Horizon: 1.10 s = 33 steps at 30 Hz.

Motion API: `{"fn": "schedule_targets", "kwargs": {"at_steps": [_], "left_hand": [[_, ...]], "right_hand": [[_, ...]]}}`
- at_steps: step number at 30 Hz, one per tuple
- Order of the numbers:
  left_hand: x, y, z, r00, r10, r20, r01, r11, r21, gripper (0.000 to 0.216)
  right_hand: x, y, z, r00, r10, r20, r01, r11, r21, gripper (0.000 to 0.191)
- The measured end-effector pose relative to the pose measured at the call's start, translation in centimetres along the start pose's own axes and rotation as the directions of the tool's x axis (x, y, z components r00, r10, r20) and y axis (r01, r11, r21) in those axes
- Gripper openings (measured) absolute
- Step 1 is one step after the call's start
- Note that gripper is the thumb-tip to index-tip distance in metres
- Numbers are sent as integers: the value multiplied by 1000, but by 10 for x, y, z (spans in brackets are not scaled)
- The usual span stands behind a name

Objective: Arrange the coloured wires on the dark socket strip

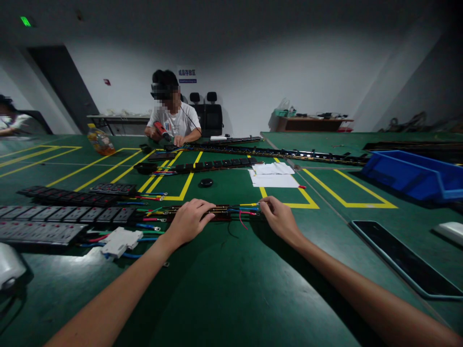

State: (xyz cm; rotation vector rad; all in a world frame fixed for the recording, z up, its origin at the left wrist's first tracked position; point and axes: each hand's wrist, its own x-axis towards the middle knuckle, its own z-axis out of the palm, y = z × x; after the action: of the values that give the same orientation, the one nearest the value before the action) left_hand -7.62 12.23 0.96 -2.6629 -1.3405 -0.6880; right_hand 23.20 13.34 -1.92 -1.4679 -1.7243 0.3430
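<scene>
Left hand [188, 221] grips the wired socket strip [220, 210] on the green desk [231, 289], fingers curled over it; right hand [279, 218] pinches its coloured wires [249, 208].

Your left hand [188, 220]: bare and slim, with long fingers; the knuckles show as a low ridge just behind the grip.
Your left forearm [126, 284]: bare all the way back from the grip to the bottom edge of the view, lean and smooth, widening away from the wrist.
Your right hand [279, 219]: bare as well, the same slim build, with a narrow wrist right behind the grip.
Your right forearm [365, 291]: bare for the whole length you can see, its underside in shadow.
Nails and fine marks: too small and dim for you to make out.
</scene>
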Motion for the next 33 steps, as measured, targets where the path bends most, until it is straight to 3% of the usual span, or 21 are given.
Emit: {"fn": "schedule_targets", "kwargs": {"at_steps": [4,12,18,24,29,33], "left_hand": [[0,0,0,1000,-9,14,9,1000,4,27],[0,-1,2,1000,0,-6,0,1000,-10,27],[0,0,0,1000,-7,13,7,1000,5,27],[0,1,-1,1000,-19,23,19,1000,1,27],[0,2,-1,1000,-13,21,13,1000,3,27],[0,1,-2,1000,-17,22,17,1000,3,27]], "right_hand": [[0,-1,-1,999,-22,-46,24,999,45,29],[-1,1,-1,997,-63,-50,61,998,-27,28],[1,0,0,997,9,-71,-7,1000,25,34],[4,-1,-1,1000,-12,16,10,992,129,40],[4,-1,-1,997,40,-64,-30,988,152,35],[2,-2,-1,995,98,37,-103,974,202,33]]}}
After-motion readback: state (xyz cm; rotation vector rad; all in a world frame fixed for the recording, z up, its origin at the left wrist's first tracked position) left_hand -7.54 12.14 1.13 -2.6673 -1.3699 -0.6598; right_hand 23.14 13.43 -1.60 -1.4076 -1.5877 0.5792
